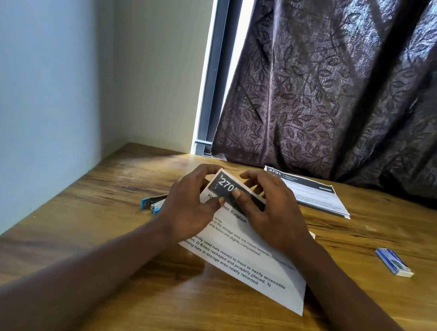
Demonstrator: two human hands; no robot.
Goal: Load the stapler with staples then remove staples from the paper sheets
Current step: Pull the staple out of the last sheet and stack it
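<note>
A printed paper sheet set (pixel 249 267) with a black header band is tilted up off the wooden table (pixel 95 233) at its far end. My left hand (pixel 188 208) grips its top left corner. My right hand (pixel 269 212) holds the top edge, thumb pressed on the black band near a small staple. A blue and silver stapler (pixel 153 203) lies on the table just left of my left hand, partly hidden by it. A blue and white staple box (pixel 394 262) lies at the right.
A second printed paper set (pixel 315 194) lies flat at the back of the table under a dark leaf-patterned curtain (pixel 357 86). A pale wall runs along the table's left edge. A small bent staple (pixel 371 228) lies right of the papers.
</note>
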